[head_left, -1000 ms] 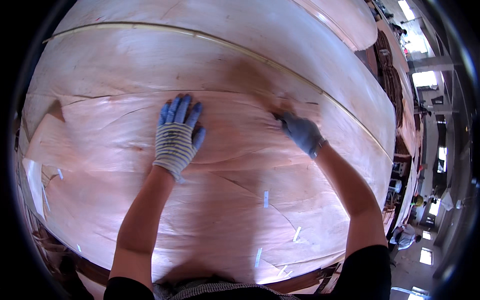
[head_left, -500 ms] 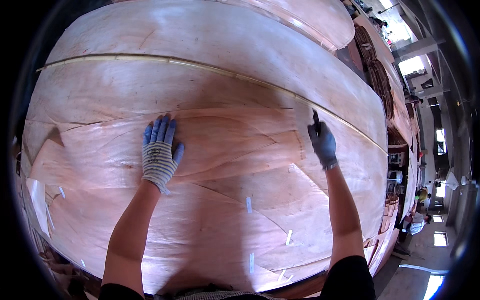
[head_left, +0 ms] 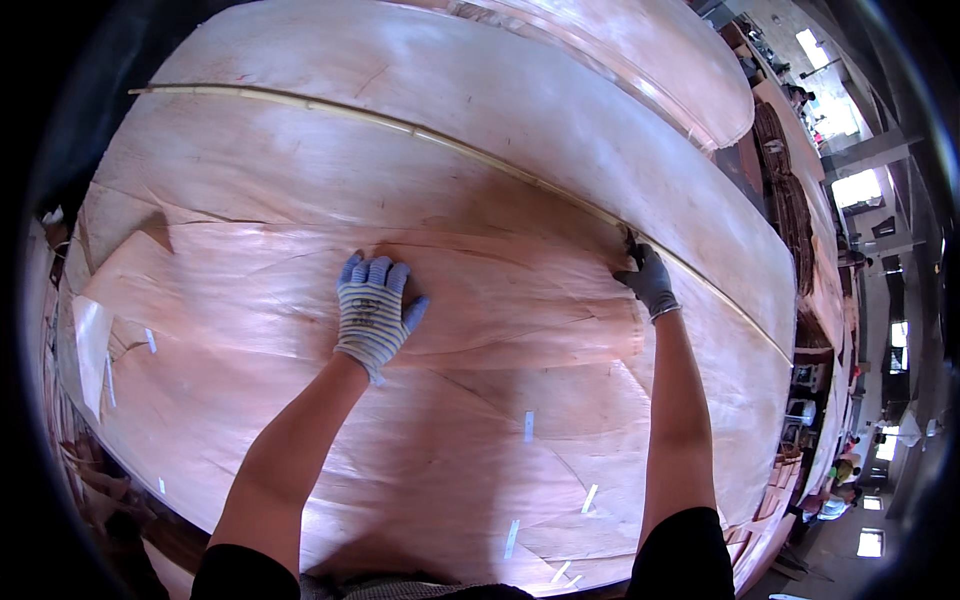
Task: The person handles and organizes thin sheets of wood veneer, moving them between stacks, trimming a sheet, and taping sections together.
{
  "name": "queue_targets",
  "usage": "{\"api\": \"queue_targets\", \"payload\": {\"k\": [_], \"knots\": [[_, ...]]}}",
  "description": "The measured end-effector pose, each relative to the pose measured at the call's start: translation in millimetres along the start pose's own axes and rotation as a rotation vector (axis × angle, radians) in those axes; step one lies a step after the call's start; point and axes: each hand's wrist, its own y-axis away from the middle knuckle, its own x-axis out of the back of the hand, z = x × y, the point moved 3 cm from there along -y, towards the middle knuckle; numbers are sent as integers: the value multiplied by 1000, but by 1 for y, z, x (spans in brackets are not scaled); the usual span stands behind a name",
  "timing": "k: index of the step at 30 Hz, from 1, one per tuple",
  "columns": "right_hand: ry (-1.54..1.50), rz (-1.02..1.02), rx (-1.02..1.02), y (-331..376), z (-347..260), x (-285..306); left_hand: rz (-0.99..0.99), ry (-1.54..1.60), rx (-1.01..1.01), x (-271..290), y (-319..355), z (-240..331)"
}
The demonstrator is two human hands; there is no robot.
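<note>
Left hand [head_left: 374, 312] flat on veneer sheet [head_left: 500, 300]; right hand [head_left: 648, 280] grips its edge.

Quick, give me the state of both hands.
Left hand: open, flat on the veneer sheet.
Right hand: closed, gripping the sheet's far edge.

Thin matt wood veneer sheet [head_left: 480, 300], cracked, w/ paper tape strips [head_left: 528, 425]; knit cloth gloves.

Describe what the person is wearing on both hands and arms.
The left hand wears a knitted work glove, pale with thin stripes and blue fingertips. The right hand wears a darker grey-blue glove. Both forearms are bare, with short black sleeves at the upper arms.
</note>
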Motion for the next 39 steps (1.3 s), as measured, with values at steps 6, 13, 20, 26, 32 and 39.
{"api": "queue_targets", "payload": {"k": [6,13,20,26,32,39], "knots": [[-66,-311,-196,-8,-9,2,35,4,5,0,1,-5],[-162,444,-73,126,-92,57,58,-54,-5,-2,5,-12],[-156,391,-162,417,-232,136,79,-106,-28,2,0,-3],[-229,423,-165,484,-311,206,-163,-167,-3,4,-13,-3],[-453,720,-416,582,-227,201,-377,-5,82,14,-13,-22],[-105,55,-613,620,-163,161,-483,-144,-544,146,206,72]]}}
